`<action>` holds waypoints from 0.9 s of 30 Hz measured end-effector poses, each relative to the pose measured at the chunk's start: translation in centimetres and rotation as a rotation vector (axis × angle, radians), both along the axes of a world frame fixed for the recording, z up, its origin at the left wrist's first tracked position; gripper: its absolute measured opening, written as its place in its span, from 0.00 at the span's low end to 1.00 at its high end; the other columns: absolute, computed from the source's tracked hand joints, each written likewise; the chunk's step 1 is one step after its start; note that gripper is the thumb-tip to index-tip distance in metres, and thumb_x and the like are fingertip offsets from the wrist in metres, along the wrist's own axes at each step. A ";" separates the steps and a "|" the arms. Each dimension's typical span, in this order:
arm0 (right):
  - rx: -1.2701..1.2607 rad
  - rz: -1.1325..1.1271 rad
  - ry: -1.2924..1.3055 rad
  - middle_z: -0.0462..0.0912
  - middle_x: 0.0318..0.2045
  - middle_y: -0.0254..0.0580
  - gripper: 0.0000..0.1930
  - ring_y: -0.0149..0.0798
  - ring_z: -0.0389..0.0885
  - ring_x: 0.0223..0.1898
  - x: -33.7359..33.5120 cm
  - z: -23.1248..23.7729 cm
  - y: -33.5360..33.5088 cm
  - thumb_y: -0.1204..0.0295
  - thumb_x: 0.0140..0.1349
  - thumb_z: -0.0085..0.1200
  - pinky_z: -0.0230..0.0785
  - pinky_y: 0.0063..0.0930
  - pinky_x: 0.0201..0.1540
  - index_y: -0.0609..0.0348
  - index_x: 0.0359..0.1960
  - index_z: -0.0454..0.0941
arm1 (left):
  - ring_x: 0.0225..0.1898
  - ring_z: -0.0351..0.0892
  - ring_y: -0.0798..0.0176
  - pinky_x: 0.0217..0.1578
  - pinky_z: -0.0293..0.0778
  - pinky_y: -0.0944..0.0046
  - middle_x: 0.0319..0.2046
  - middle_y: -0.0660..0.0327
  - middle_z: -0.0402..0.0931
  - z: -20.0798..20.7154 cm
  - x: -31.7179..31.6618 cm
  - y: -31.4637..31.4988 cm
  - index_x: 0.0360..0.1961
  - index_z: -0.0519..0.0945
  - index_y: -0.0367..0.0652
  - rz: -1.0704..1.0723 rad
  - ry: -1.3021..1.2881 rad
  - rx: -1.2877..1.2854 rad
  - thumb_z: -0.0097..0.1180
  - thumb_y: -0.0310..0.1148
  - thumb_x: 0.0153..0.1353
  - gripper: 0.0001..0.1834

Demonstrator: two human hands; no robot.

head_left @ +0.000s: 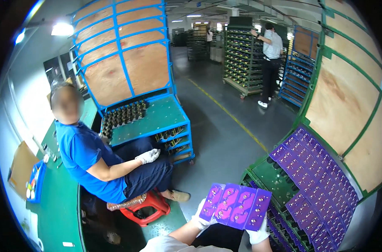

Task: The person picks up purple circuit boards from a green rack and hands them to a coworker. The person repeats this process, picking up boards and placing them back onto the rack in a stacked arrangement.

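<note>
A flat purple panel of circuit boards, divided into several strips dotted with small shiny round parts, is held out in front of me. My left hand, in a white glove, grips its left edge. Under the lower right corner, my right hand, gloved too, closes on the same panel. Most fingers of both hands are hidden beneath it. Close by on the right, rows of similar purple panels lie on the green shelf of a rack.
A seated co-worker in blue sits on a red stool to the left. Beyond stands a blue-framed cart with dark parts. A green bench runs along the left. Farther off, a person stands by a loaded rack.
</note>
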State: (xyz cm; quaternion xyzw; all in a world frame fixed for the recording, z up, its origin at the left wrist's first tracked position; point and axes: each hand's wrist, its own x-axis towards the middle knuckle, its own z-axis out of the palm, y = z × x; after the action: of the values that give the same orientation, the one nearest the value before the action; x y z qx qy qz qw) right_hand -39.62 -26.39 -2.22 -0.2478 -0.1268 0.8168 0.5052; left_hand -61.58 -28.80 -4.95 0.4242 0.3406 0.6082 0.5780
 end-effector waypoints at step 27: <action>1.814 0.094 -1.269 0.77 0.47 0.40 0.29 0.42 0.76 0.50 -25.8 1.3 6.2 0.59 0.44 0.68 0.70 0.37 0.54 0.50 0.49 0.74 | 0.46 0.77 0.61 0.48 0.73 0.60 0.45 0.60 0.77 0.8 -15.7 -7.1 0.50 0.73 0.41 0.893 0.317 0.081 0.74 0.29 0.40 0.33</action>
State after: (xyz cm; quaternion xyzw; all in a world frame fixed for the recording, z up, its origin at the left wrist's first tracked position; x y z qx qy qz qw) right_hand -65.45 -20.18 -0.93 -0.1544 -0.9233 0.1639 0.3111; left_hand -77.33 -35.90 -4.18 0.3460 0.5498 0.7377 0.1840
